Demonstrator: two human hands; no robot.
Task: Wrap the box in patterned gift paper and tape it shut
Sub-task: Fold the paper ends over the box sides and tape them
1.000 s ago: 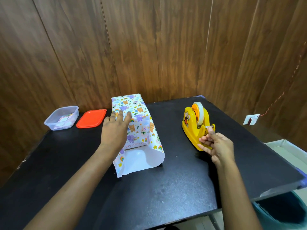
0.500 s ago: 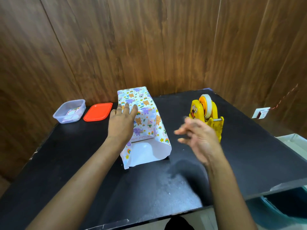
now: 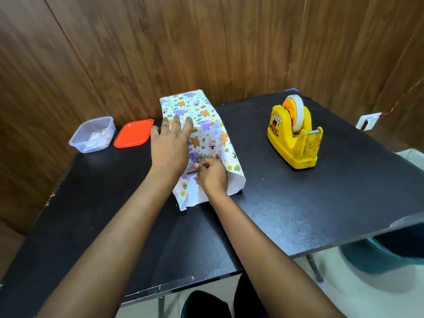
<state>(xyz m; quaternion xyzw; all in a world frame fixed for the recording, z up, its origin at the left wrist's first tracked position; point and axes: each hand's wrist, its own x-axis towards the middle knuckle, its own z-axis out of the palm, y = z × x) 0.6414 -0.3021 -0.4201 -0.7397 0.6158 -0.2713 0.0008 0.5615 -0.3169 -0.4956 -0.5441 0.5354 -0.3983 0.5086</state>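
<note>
At the far left of the black desk, a clear plastic container is seen with small printed items inside, and an orange-red lid is laid flat just beside it on the right. Next comes the box wrapped in patterned gift paper, placed near the back of the desk by the wood-panelled wall; the paper is printed with bears, elephants and rainbows, and its near end is left open, with the white underside shown and loose flaps resting on the desk. The left hand is laid flat on top of the paper along the box's left side, its grip wide, with the fingers spread and pressed down. The right hand is placed at the near edge of the box top, its grip narrowed to a pinch at the paper edge, where a short strip of clear tape appears to be held; the strip is too faint to be sure. Well apart to the right, a yellow tape dispenser with a cartoon sticker is stood upright, a roll of tape mounted in it. A white wall socket is seen beyond the desk's right edge.
</note>
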